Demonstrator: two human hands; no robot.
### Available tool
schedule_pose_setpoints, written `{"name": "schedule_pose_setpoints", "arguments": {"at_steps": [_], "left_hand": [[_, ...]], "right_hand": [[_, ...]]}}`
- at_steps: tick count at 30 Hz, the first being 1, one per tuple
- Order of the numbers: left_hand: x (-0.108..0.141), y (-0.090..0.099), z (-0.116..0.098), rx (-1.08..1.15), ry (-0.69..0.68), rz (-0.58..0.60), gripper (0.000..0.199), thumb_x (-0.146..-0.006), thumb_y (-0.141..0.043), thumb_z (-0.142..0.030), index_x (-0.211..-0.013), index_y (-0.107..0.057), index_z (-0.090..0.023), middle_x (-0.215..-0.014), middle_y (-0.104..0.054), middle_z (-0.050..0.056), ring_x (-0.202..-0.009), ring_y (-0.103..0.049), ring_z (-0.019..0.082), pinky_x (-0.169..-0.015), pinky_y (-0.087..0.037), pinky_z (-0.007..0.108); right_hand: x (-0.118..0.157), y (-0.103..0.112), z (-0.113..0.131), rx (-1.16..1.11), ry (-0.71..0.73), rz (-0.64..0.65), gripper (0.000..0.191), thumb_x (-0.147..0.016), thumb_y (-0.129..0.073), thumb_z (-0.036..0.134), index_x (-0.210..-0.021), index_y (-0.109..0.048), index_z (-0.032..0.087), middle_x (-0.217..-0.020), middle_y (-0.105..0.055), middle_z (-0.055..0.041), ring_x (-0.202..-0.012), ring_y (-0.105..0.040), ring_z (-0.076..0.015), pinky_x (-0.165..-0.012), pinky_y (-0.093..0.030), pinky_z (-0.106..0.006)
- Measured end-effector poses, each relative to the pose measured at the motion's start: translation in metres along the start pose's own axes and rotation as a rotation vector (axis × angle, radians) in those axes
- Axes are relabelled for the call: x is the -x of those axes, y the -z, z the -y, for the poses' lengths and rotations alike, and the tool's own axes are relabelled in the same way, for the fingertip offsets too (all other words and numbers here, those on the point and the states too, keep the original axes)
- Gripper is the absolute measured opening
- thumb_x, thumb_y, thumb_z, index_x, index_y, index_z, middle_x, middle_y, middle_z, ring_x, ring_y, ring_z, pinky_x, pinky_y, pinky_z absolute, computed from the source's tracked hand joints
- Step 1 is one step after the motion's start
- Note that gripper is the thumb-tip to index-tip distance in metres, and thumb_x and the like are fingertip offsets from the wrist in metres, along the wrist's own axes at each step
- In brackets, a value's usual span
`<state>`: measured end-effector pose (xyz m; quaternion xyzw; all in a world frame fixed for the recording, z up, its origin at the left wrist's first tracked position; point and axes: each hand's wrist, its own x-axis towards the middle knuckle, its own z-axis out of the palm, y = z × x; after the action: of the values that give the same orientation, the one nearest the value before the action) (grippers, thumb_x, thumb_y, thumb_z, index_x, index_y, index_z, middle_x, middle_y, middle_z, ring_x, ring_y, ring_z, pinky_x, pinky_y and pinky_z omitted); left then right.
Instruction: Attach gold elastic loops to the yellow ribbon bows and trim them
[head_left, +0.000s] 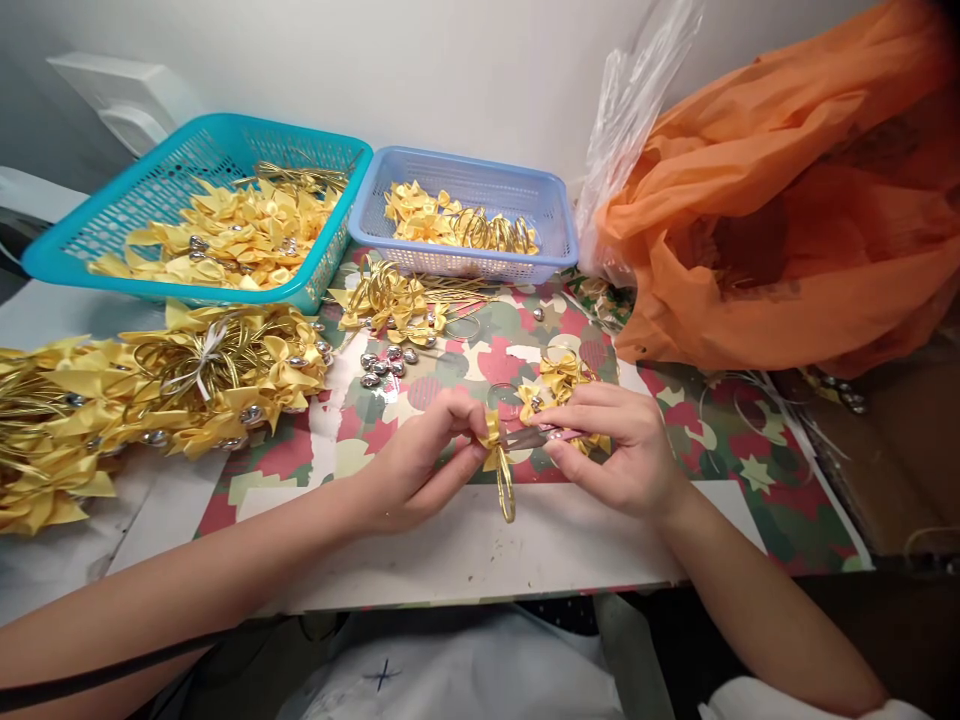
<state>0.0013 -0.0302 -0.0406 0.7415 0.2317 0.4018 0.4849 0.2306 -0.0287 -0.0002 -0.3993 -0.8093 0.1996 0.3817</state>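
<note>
Near the middle of the table, my left hand (pixel 439 455) pinches a yellow ribbon bow (pixel 492 440) between thumb and forefinger. A loop of gold cord (pixel 507 490) hangs from the bow. My right hand (pixel 619 445) is closed on a pair of small scissors (pixel 531 438), whose blades point left and reach the bow. Behind the right hand's fingers lie more yellow bows (pixel 559 378), partly covered by that hand. Several silver bells (pixel 386 365) sit beyond my left hand, with a pile of bows and gold cords (pixel 390 305) behind them.
A teal basket (pixel 225 292) with yellow bows stands at the back left, beside a blue basket (pixel 465 262) with bows and cord loops. Bundled bows (pixel 217 370) cover the left side. An orange bag (pixel 780 200) and clear plastic (pixel 626 130) fill the back right.
</note>
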Motion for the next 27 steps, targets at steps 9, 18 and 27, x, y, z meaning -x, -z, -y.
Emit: {"name": "schedule_pose_setpoints", "arguments": {"at_steps": [9, 18, 27], "left_hand": [[0.001, 0.003, 0.002, -0.078, -0.013, 0.028, 0.021, -0.094, -0.043, -0.006, -0.102, -0.040, -0.026, -0.084, -0.057, 0.002, -0.072, -0.055, 0.015, -0.062, -0.043, 0.027], [-0.001, 0.003, 0.002, -0.161, -0.138, 0.046, 0.029, -0.089, -0.041, 0.001, -0.103, -0.040, -0.024, -0.083, -0.056, 0.001, -0.070, -0.055, 0.014, -0.061, -0.046, 0.026], [-0.005, 0.006, 0.002, -0.143, -0.183, 0.006, 0.022, -0.096, -0.040, -0.006, -0.104, -0.047, -0.025, -0.082, -0.057, 0.002, -0.069, -0.053, 0.015, -0.061, -0.044, 0.027]], "right_hand": [[0.000, 0.003, -0.005, -0.207, -0.154, 0.144, 0.019, -0.084, -0.061, 0.024, -0.087, -0.079, 0.019, -0.058, -0.060, 0.0013, -0.054, -0.051, -0.0108, -0.054, -0.039, -0.025], [0.001, 0.004, -0.006, -0.277, -0.188, 0.187, 0.020, -0.085, -0.061, 0.023, -0.089, -0.080, 0.017, -0.060, -0.061, 0.0013, -0.055, -0.051, -0.0094, -0.054, -0.039, -0.023], [-0.004, 0.019, -0.010, 0.051, 0.097, -0.008, 0.017, -0.082, -0.064, 0.022, -0.086, -0.079, 0.016, -0.061, -0.063, -0.0013, -0.055, -0.050, -0.0117, -0.053, -0.037, -0.026]]}}
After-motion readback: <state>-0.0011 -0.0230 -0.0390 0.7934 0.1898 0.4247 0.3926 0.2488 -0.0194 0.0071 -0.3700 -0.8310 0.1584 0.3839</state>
